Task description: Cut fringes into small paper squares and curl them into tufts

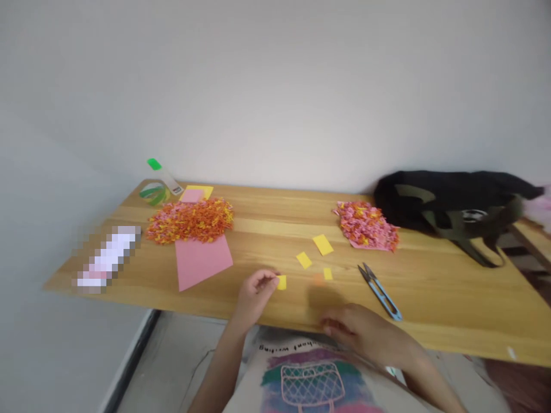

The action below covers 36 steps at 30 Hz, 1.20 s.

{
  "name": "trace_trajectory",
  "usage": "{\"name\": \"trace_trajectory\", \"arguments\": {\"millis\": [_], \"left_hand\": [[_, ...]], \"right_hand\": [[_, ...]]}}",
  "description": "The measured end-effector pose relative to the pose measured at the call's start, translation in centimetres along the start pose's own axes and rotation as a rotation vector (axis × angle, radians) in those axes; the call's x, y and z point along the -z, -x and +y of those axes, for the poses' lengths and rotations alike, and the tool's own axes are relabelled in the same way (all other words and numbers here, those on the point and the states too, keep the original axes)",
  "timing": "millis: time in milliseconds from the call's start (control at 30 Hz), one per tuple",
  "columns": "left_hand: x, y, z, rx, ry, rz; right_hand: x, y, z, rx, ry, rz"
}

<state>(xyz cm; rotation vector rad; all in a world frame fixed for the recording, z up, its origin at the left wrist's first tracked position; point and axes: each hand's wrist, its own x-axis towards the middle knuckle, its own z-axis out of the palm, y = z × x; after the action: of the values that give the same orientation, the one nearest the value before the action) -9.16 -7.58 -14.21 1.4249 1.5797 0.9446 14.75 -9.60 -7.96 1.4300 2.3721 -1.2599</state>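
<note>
Wooden table — left hand pinches one yellow paper; three lie loose.

Seen through my head camera, my left grip pinches a yellow square over the wooden counter, while my right grip, blurred, curls at the near edge; I cannot tell whether it holds anything. Beyond lie three yellow slips, with blue snips to their right, blades parted. At left, orange shreds overlap a pink sheet; at right, a pinker pile sits just beside a dark bag near the wall.
</note>
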Motion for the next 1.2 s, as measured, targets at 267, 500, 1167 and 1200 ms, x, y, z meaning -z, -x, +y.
{"name": "trace_trajectory", "arguments": {"millis": [267,500,1167,1200], "left_hand": [[5.0,-0.5,-3.8,0.033,-0.516,0.433],[6.8,-1.6,-5.4,0.034,-0.618,0.423],[-3.4,-1.9,3.3,0.129,0.101,-0.007],[-3.9,-1.9,3.5,0.135,0.102,-0.02]], "right_hand": [[-1.2,2.7,3.1,-0.098,-0.037,0.148],[-0.7,0.7,3.1,-0.008,-0.015,0.23],[-1.4,-1.3,5.8,-0.304,0.053,0.576],[-1.6,-1.4,5.6,-0.285,0.052,0.574]]}}
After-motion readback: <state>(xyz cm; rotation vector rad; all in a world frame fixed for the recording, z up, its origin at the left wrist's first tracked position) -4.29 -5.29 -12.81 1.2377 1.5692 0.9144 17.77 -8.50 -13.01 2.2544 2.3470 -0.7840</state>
